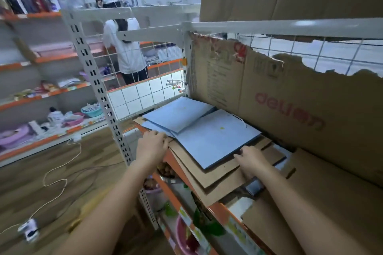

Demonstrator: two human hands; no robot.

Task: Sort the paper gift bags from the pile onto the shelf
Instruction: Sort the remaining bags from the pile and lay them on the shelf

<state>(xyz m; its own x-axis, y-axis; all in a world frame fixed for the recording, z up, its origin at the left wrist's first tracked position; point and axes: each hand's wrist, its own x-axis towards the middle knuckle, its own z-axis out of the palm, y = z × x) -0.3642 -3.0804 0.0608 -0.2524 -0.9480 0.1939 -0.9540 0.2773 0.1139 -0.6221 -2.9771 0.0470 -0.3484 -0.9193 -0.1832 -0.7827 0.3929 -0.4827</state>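
The blue paper gift bags [209, 141] lie flat on brown cardboard sheets [209, 174] on the shelf [215, 207], a second blue stack [176, 114] overlapping behind them. The step looks like squaring the front stack: push evenly from both sides, keep the bags flat, and slide them back toward the torn carton wall [290, 97] without catching the cord handle. The left hand [152, 144] reaches forward with fingers curled, pinching the stack's left edge. The right hand [251, 158] presses its fingertips on the near right corner; whether it pinches I cannot tell
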